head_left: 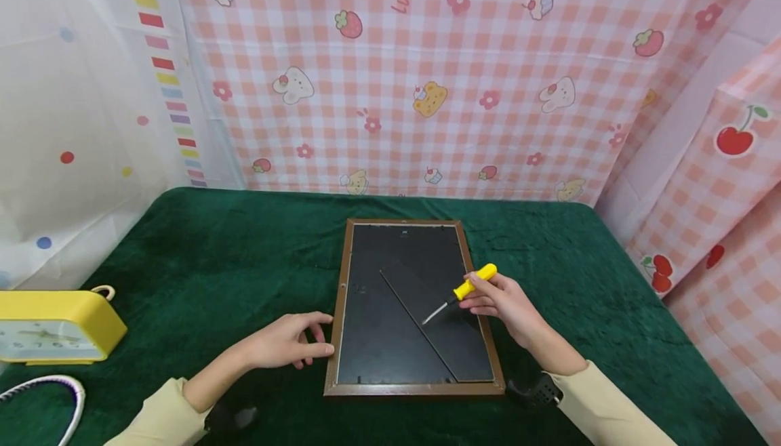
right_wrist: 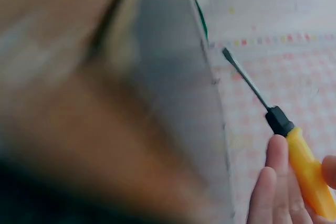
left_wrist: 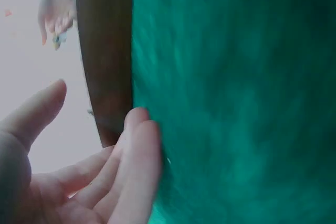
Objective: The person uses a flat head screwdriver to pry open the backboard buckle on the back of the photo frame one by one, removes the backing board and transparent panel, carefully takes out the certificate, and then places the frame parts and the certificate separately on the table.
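A brown picture frame (head_left: pixel 337 337) lies with its back up, showing a black backing board (head_left: pixel 378 337) with a slanted edge running across it. Small dark tabs sit along the board's rim. At the frame's left side my left hand (head_left: pixel 283 343) touches the wood with thumb and fingertips, the fingers loosely bent and apart. A screwdriver (head_left: pixel 462 290) with a yellow handle and black collar is pinched in my right hand (head_left: pixel 511 307), above the board's right half. Its flat metal tip (right_wrist: pixel 227 53) points down and left; whether it touches the board I cannot tell.
Dark green cloth (head_left: pixel 244 249) covers the table. At the left stand a yellow clock (head_left: pixel 110 324) and a white curved band (head_left: pixel 78 398). A pink checked curtain (head_left: pixel 390 134) hangs behind the table, and a white dotted one (head_left: pixel 91 120) on the left.
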The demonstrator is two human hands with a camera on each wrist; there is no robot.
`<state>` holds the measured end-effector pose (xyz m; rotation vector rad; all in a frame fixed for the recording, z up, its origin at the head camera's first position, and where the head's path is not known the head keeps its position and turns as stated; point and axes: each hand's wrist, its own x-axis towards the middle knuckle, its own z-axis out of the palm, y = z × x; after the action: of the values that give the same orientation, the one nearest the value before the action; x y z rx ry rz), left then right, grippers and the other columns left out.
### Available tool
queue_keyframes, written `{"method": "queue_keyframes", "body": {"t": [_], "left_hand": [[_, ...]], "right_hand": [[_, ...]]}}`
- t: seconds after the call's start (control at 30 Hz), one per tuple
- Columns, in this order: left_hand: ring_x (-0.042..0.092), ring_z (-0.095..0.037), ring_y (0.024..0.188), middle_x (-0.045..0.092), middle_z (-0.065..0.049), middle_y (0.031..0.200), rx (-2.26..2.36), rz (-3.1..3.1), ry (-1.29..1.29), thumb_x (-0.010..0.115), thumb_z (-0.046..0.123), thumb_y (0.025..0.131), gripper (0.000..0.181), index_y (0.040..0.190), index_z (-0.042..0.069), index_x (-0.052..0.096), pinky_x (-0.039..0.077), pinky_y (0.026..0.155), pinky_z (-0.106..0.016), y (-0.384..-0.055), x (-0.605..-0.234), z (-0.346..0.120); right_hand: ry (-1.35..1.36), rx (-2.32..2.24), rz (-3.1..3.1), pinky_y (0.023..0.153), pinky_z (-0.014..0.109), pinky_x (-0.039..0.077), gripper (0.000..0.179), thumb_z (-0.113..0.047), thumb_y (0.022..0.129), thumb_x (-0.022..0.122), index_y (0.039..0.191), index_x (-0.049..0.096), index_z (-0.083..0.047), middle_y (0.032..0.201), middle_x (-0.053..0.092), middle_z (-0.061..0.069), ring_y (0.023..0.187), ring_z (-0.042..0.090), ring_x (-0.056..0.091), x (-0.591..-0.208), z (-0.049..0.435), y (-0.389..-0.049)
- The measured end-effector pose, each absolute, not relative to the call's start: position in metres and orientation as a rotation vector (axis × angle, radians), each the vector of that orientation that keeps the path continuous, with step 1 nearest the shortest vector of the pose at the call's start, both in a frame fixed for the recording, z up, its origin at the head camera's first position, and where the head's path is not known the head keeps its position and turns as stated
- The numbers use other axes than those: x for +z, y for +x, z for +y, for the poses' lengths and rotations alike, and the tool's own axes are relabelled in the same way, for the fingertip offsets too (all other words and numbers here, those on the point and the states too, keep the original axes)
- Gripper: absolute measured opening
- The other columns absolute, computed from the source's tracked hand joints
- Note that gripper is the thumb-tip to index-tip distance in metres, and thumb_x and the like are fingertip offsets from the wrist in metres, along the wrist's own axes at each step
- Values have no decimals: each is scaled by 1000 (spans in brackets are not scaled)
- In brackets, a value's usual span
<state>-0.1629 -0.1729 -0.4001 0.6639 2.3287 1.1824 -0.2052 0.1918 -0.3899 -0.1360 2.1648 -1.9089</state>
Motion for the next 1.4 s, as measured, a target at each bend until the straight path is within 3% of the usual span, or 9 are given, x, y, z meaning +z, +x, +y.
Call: {"method": "queue_keyframes", "body": {"t": [0.3,0.5,0.77,0.93,1.03,1.13,1.4], "left_hand": [[59,-21,74,49,-19,108,1370,2404,471,57,23,87,52,125,-9,38,50,58,-31,-223,-407,-163],[57,-25,83,37,-22,126,1434,2451,263,51,20,91,54,135,-1,27,50,63,-33,-276,-407,-150],[57,-22,71,32,-20,133,1175,2703,197,48,21,92,55,139,7,23,49,55,-31,-322,-407,-134],[59,-26,70,34,-20,133,959,2829,179,48,23,92,54,138,5,27,48,55,-32,-337,-406,-128],[57,-30,87,39,-19,128,863,2857,184,46,22,92,49,135,3,31,45,72,-38,-341,-404,-126],[54,-30,93,45,-18,121,820,2872,206,44,20,93,44,132,2,35,38,84,-43,-343,-402,-125],[58,-18,55,51,-18,98,782,2888,208,43,13,92,33,120,-6,41,37,85,-43,-346,-395,-128]], "right_hand": [[19,-1868,2101,71,28,48,48,-34,91,48,113,41,8,86,62,9,81,19,62,-405,224,-201],[114,-1853,2143,71,28,48,53,-38,88,51,115,41,6,92,60,9,82,19,61,-405,228,-200],[160,-1789,2198,70,31,49,60,-45,85,52,115,42,6,96,59,10,87,21,59,-409,232,-199],[173,-1779,2182,69,31,49,60,-45,85,52,114,42,7,94,60,8,87,21,59,-413,230,-199],[182,-1774,2171,69,31,49,62,-45,85,53,115,41,8,93,60,8,85,20,59,-413,230,-199],[187,-1772,2172,66,29,49,61,-45,84,53,113,43,7,90,60,9,80,19,59,-413,231,-199],[146,-1708,2211,57,25,46,49,-42,87,49,100,50,5,77,58,7,62,14,55,-408,241,-192]]}}
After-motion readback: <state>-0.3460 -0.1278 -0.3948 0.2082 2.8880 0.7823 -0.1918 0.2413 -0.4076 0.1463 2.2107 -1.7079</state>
